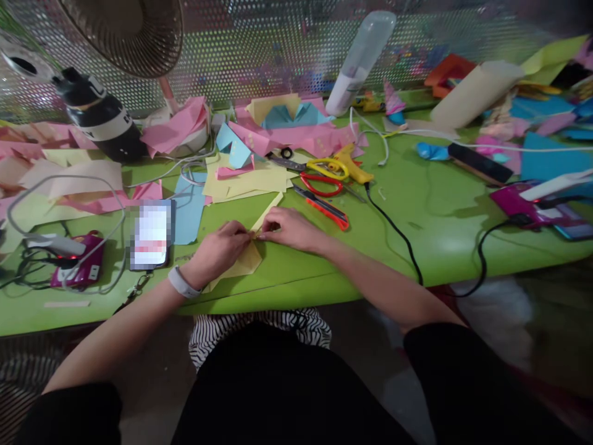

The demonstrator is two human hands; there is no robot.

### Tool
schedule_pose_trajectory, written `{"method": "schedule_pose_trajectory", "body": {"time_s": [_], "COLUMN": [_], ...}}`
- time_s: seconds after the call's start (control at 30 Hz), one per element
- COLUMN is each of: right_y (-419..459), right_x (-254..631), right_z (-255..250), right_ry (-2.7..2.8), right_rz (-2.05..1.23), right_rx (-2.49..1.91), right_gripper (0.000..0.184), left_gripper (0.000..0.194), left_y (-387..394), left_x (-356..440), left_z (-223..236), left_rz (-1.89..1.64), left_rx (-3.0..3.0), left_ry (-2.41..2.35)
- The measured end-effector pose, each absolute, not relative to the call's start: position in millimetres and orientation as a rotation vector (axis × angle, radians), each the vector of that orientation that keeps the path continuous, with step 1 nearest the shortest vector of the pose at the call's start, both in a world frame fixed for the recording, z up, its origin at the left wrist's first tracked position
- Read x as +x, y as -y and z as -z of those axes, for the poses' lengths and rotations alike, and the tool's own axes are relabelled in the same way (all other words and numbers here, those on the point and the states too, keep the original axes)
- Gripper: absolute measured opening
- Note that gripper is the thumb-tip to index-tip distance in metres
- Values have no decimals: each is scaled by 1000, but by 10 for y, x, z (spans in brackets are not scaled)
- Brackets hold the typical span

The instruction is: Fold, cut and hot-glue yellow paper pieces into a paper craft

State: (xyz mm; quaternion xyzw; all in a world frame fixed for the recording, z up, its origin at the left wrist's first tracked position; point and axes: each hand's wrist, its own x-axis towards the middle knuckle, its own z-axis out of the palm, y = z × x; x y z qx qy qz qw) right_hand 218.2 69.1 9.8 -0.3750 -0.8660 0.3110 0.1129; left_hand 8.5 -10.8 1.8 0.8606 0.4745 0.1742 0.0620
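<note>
My left hand [221,248] and right hand [293,228] seemingly pinch the yellow paper [248,262]; I judge that tugging unevenly could tear it.

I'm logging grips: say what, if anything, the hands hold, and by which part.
The left hand and right hand pinch yellow paper near where a narrow strip meets a wider part; the fingers hide the exact spot.

The folded paper sheet [249,262] is pale yellow, the broad, smooth tabletop [296,272] lime green. The slim plastic cutter [330,213] is orange-red with dark trim; the pistol-shaped plastic glue gun [357,169], plain yellow (its thin cord [394,225] is black). Black-and-white stripes cover the draped cloth [208,339]; the narrow wristband [182,282] is white.
</note>
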Motion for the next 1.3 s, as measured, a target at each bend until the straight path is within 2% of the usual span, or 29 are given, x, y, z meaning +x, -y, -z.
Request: {"method": "schedule_pose_trajectory", "body": {"time_s": [0.23, 0.5, 1.03, 1.3], "right_y": [-668, -678, -704, -713], "right_x": [2149, 2151, 2138, 2141], "right_z": [-143, -165, -194, -176], "right_ry": [2519, 2551, 2554, 2563], "right_rz": [-927, -950, -983, -959], "right_rx": [-1217, -1223, -1235, -1214], "right_gripper": [12, 11, 14, 14], "left_gripper": [29, 27, 27, 29], "left_y": [168, 211, 266, 269], "left_x": [70, 53, 31, 44], "left_z": [15, -48, -70, -66], "left_rz": [-408, -222, -258, -155], "left_rx": [2855, 2979, 2978, 3042], "left_ry": [-1374, -1352, -1287, -1304]}}
